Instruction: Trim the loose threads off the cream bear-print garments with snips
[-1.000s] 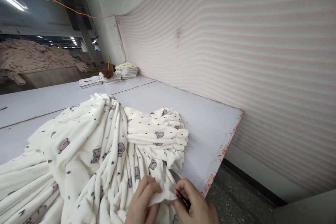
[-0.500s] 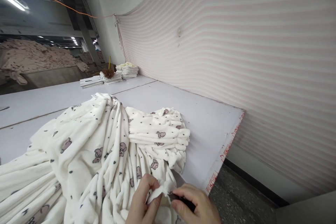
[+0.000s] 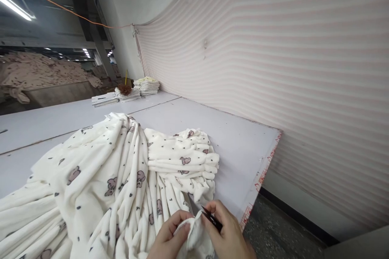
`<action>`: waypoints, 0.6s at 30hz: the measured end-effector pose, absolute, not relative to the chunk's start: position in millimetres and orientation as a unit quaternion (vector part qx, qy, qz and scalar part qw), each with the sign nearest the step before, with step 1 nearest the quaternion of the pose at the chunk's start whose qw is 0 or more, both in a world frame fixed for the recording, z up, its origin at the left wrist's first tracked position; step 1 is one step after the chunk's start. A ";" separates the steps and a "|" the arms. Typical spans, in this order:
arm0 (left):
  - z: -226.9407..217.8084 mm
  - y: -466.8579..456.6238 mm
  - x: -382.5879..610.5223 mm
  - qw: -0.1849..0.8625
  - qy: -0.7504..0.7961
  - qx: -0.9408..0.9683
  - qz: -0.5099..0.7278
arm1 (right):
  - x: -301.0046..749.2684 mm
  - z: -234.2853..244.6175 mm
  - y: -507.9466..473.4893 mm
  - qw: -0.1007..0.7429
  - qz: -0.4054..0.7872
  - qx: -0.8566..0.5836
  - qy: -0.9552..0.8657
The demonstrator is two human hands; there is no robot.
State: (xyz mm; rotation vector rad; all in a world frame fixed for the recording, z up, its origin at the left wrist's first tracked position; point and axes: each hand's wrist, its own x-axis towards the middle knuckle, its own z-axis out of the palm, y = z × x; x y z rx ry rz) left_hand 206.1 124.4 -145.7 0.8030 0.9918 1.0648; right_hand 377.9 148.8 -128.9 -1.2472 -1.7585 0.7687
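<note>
A soft white garment (image 3: 100, 182) printed with mauve animal figures and small dark marks lies in folds across the table. At the bottom of the view, my left hand (image 3: 172, 234) pinches a white edge of this fabric between thumb and fingers. Close beside it, my right hand (image 3: 226, 230) is closed around small black thread snips (image 3: 212, 219), whose pointed tip aims up and left. The right fingertips also touch the held fabric edge. A gathered section (image 3: 185, 158) of the garment rests just beyond both hands.
The pale table (image 3: 243, 149) has a red-printed strip along its right edge. Stacks of folded white cloth (image 3: 147, 87) stand at the back with a brown tufted object (image 3: 125, 89). A striped pink-and-white cloth (image 3: 273, 68) hangs at the right. A fabric heap (image 3: 45, 71) lies far left.
My right hand has moved slightly up, and the snips now point up beside the fabric instead of into it. The held edge is spread out more between my hands.
</note>
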 end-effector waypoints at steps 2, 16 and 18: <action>-149.9 127.4 205.2 0.688 0.419 0.337 0.487 | 376.8 -131.1 148.4 0.430 0.304 -0.452 -0.720; -146.6 125.8 211.3 0.623 0.470 0.446 0.438 | 362.7 -145.2 151.3 0.441 0.333 -0.459 -0.695; -151.7 126.7 209.7 0.607 0.481 0.434 0.460 | 367.1 -137.9 151.0 0.447 0.367 -0.451 -0.679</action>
